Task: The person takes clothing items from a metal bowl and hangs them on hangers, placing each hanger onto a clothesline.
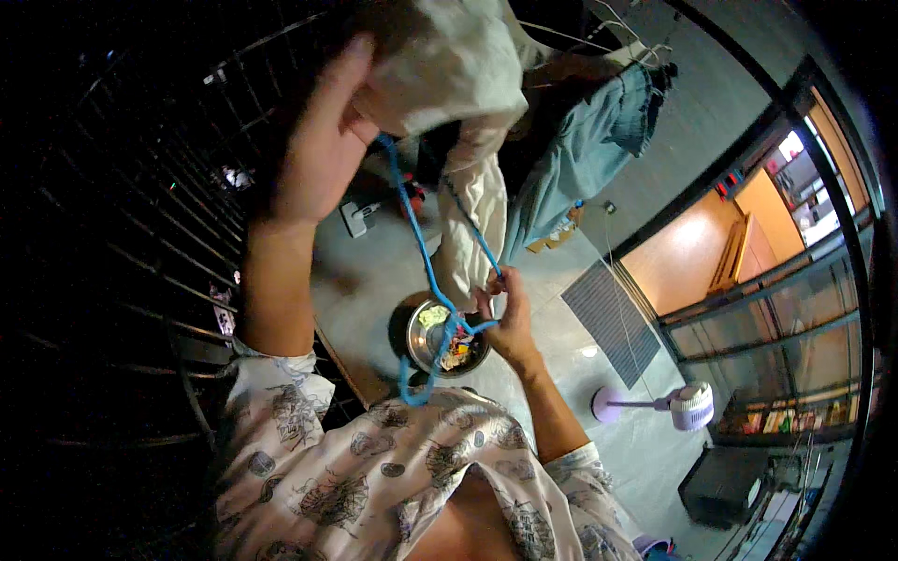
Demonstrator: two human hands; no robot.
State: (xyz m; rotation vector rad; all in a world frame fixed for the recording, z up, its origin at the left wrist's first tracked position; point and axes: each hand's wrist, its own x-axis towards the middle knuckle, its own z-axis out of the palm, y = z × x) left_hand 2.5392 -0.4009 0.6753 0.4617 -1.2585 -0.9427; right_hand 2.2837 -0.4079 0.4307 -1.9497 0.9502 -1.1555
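Note:
My left hand (326,147) is raised against a pale cloth garment (449,63) that hangs at the top of the view. Its thumb side meets the upper end of a blue cord (419,235); blur and cloth hide whether the fingers grip. Lower down, my right hand (515,319) holds the same cord between its fingers. One strand rises from it past the garment's hanging leg or sleeve (471,217), and a crossing loop droops towards my shirt. Beneath the cord, a metal bowl (423,343) with colourful contents stands on the floor.
Light-blue jeans (582,154) hang to the right of the pale garment. Dark railing bars (175,203) line the left. On the floor are a white power strip (356,219), a grey mat (610,322) and a purple-and-white fan (691,407). A doorway (708,245) opens at right.

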